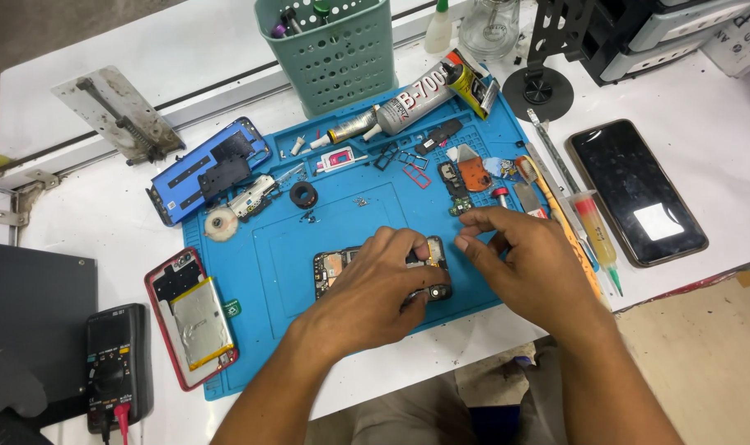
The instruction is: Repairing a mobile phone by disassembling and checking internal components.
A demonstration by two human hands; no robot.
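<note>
Opened phone (334, 268) flat on blue mat (260, 272)

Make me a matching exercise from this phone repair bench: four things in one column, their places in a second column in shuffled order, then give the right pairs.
Things:
1. perforated green basket
2. black multimeter
3. dark phone
4. opened red-framed phone

Places:
A. on the white table, right of the blue mat
B. at the mat's lower left edge
C. beyond the mat's far edge
D. far left, near the table's front edge

Pairs: 1-C, 2-D, 3-A, 4-B
</note>
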